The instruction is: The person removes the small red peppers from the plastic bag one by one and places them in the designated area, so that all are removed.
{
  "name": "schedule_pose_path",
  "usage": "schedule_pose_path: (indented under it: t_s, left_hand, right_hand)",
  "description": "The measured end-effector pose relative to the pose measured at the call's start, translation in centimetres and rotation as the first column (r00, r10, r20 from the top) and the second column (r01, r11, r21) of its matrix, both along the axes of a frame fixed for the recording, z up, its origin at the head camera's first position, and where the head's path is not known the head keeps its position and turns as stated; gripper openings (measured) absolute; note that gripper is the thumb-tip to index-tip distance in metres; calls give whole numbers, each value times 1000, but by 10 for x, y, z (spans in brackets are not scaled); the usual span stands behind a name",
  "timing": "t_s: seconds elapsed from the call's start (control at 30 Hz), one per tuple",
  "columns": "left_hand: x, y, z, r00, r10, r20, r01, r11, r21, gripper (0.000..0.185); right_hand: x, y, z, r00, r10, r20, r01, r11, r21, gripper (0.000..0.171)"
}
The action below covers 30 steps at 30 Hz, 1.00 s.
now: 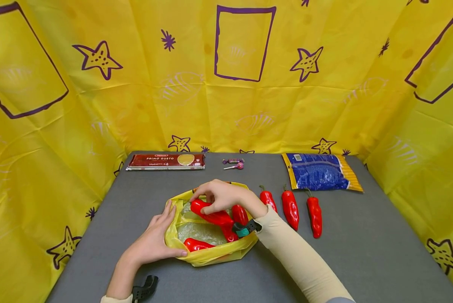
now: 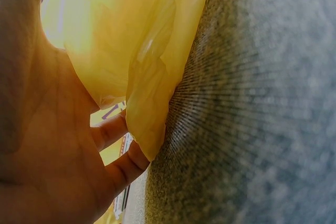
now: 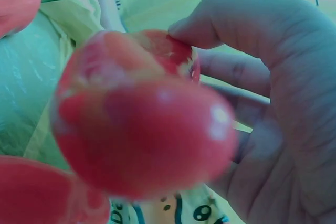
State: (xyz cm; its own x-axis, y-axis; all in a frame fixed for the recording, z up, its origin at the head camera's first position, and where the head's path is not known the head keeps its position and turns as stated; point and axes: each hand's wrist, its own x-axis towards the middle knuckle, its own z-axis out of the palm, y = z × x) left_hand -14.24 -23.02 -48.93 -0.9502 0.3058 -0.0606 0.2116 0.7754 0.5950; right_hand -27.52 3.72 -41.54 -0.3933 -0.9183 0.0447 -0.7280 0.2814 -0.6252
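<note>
A yellow plastic bag (image 1: 211, 255) stands mouth-up on the table. My right hand (image 1: 222, 196) reaches over its mouth and holds a long red pepper (image 1: 211, 215) by thumb and fingers; in the right wrist view the pepper (image 3: 152, 135) fills the middle, blunt end toward the camera. Inside the bag lie another red pepper (image 1: 197, 244) near the front and a red pepper (image 1: 239, 214) on the right side. My left hand (image 1: 154, 240) holds the bag's left rim, thumb along the front edge. In the left wrist view, yellow plastic (image 2: 149, 77) covers the fingertips.
Right of the bag, three red peppers lie in a row: one (image 1: 268, 198) partly behind my right wrist, one (image 1: 290, 209) and one (image 1: 315, 215). Behind are a spaghetti pack (image 1: 165, 162), a wrapped candy (image 1: 233, 160), a lollipop (image 1: 237, 166) and a blue-yellow packet (image 1: 317, 171).
</note>
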Motion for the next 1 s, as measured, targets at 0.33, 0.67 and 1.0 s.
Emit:
schedule_pose_path:
  t_s: [0.33,0.67,1.0]
  left_hand:
    - [1,0,1,1000,2,5,-2,1000,-7,140]
    - [0,0,-1,1000,0,-3,0,1000,-9,142]
    - [-2,-1,-2,1000,-4,-4,4,1000,-12,142]
  right_hand:
    - [1,13,8,998,-48,-38,45,995,-87,44]
    - [3,35,5,984,-174,-41,165,973,-161,43]
    - [13,68,8,954,-298,-17,285,927,-242,42]
